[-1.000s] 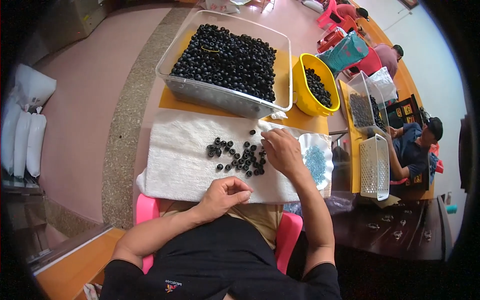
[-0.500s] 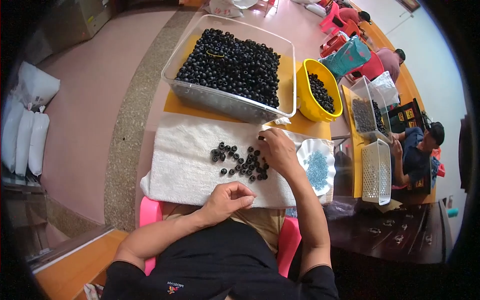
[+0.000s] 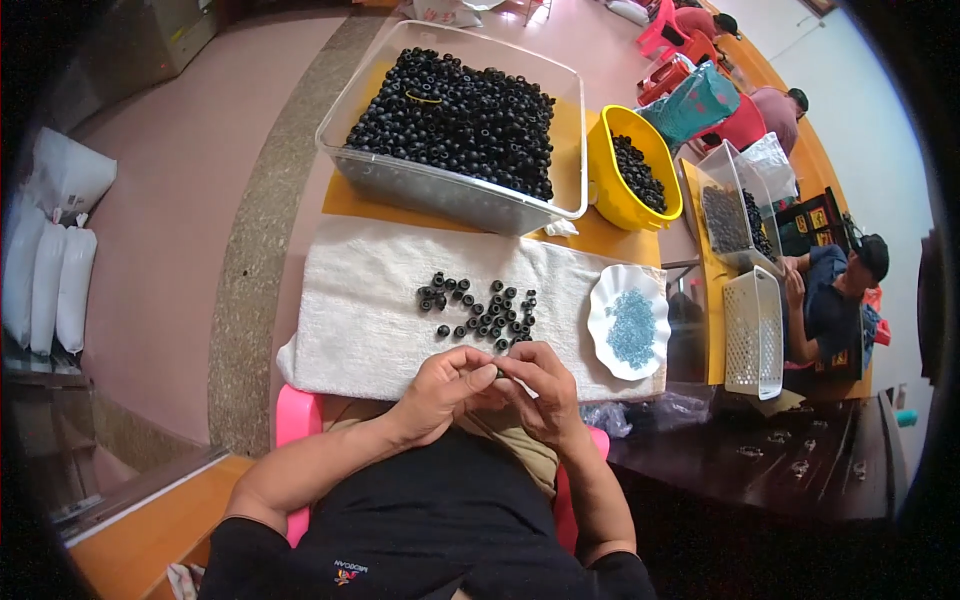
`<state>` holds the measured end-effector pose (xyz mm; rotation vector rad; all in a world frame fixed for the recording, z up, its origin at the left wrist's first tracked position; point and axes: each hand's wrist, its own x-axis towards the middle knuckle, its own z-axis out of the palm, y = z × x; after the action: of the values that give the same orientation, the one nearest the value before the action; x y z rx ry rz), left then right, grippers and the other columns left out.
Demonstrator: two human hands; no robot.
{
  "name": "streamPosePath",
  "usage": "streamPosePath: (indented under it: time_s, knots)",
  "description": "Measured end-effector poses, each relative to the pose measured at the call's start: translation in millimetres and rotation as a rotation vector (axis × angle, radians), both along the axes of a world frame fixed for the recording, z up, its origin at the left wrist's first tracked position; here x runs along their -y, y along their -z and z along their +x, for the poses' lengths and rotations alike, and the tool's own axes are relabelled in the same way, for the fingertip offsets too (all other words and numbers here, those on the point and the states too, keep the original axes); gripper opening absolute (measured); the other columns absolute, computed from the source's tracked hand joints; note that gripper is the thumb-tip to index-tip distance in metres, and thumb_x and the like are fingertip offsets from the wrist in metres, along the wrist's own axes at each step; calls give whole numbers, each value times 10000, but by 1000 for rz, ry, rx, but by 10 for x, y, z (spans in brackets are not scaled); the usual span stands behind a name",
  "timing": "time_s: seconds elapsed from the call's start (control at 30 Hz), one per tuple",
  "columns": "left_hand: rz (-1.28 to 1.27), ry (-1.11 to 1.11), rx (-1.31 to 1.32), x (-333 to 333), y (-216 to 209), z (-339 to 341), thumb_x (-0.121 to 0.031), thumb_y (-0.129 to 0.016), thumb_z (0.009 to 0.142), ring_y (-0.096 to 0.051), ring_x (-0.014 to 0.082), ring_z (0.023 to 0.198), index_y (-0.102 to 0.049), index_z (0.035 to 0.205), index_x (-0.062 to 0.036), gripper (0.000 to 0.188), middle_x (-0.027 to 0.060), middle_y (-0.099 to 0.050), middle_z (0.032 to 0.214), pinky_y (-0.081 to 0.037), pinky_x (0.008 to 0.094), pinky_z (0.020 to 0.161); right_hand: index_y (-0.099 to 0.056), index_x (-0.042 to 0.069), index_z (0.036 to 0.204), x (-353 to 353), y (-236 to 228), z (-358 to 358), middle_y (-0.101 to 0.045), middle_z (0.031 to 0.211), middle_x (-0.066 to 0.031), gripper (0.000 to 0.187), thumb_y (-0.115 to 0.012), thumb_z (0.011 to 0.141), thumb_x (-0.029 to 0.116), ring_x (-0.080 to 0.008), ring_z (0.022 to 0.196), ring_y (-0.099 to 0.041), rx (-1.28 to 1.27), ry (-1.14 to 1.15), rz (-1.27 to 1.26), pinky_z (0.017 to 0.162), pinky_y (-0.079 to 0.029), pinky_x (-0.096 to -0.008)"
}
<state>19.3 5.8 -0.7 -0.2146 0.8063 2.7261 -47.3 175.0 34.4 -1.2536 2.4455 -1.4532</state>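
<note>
The fingers (image 3: 478, 380) of the left hand (image 3: 435, 398) and right hand (image 3: 550, 395) meet at their tips, pinched on 1 small dark piece (image 3: 499, 371), mostly hidden between them. Just beyond the fingers, loose black beads (image 3: 497, 322) lie on a white towel (image 3: 360, 310), left of a scalloped dish (image 3: 602, 335) holding pale blue bits (image 3: 632, 328).

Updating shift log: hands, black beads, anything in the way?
Left hand, right hand: meeting, small dark item between, mostly hidden. Black beads: loose on white towel, beyond hands. In the way: fingers, blocking view.
</note>
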Motion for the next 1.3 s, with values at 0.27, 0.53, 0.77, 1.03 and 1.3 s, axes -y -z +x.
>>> streamPosePath:
  time_s: [0.27,0.53,0.77,1.03,1.3]
  knots:
    - [-12,31,18,13,-13,20,-23,-624,909,-647,140,889,-566,1060,-32,162,54,-629,981,-551,269,797,-630,105,1175,-103,107,69,-594,1031,-120,392,-714,807,-1,-246,888,-614,123,-72,-103,756,-497,-314]
    - [-26,51,60,35,53,28,39,-665,840,-643,129,867,-569,1026,-44,225,54,-644,961,-555,265,774,-637,85,1150,-89,83,96,-592,1090,-123,396,-714,781,-35,-236,911,-633,150,-91,-150,766,-507,-304]
    - [-106,57,28,26,44,11,57,-668,832,-648,136,867,-586,1011,-28,216,70,-656,970,-560,277,785,-638,41,1044,-109,60,85,-612,1046,-145,316,-731,748,-21,-285,888,-649,15,-50,-67,742,-526,-334]
    - [-142,100,40,45,9,7,23,-674,852,-620,94,760,-605,987,-37,163,45,-657,902,-511,212,657,-637,57,1068,-104,18,129,-661,951,-124,363,-753,731,-9,-273,821,-658,-20,-16,-87,708,-530,-349]
    - [-181,168,60,47,-121,-3,-16,-690,853,-575,46,705,-580,987,-65,181,8,-647,875,-447,173,590,-578,49,1182,-146,68,169,-689,930,-111,514,-740,707,-64,-203,766,-658,94,-34,-161,653,-516,-303]
